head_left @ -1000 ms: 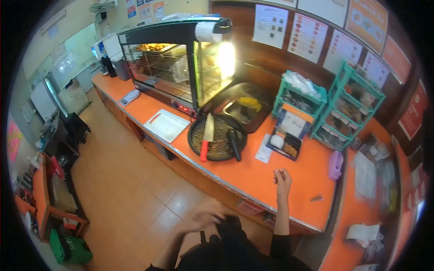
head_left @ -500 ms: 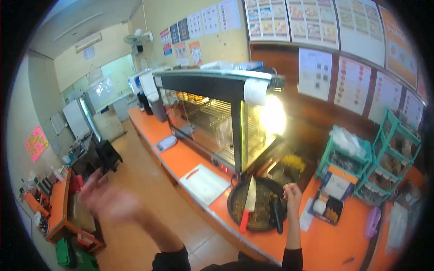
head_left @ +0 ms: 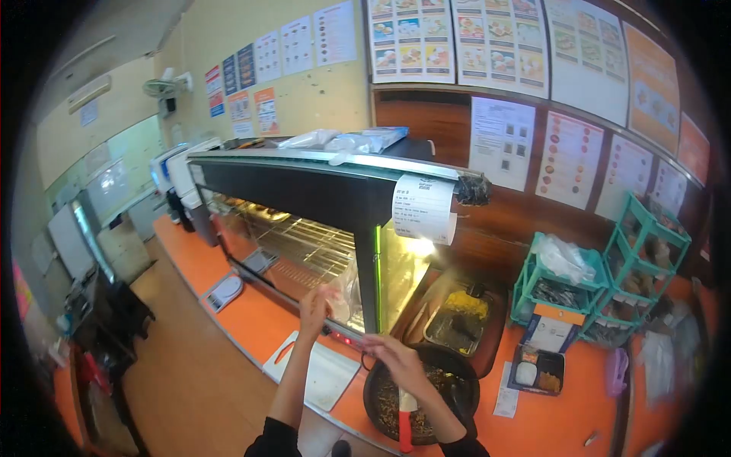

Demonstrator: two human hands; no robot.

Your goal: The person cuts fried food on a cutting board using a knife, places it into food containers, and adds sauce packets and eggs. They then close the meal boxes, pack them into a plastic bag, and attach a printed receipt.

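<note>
My left hand (head_left: 312,312) is raised at the glass front of a lit food warmer (head_left: 285,179). Its fingers look extended against the glass, though the tips are hard to make out. Behind them shows a clear plastic bag (head_left: 347,293), apparently inside the glass. My right hand (head_left: 397,362) reaches over the rim of a dark round pan (head_left: 375,407), fingers stretched toward the warmer's lower corner and holding nothing visible. Dark chopped food lies in the pan. A knife (head_left: 406,426) with a red handle rests across it, its blade partly behind my right forearm.
A white cutting board (head_left: 327,381) and a scale (head_left: 225,292) are on the orange counter. Right of the pan are a tray with yellow food (head_left: 466,308), a paper slip (head_left: 505,392), a boxed meal (head_left: 537,369) and green racks (head_left: 601,297). A receipt (head_left: 422,206) hangs from the warmer.
My left hand has moved from the open floor side to the warmer's glass. My right hand has gone from the pan's right side to its left rim. The view has turned rightward.
</note>
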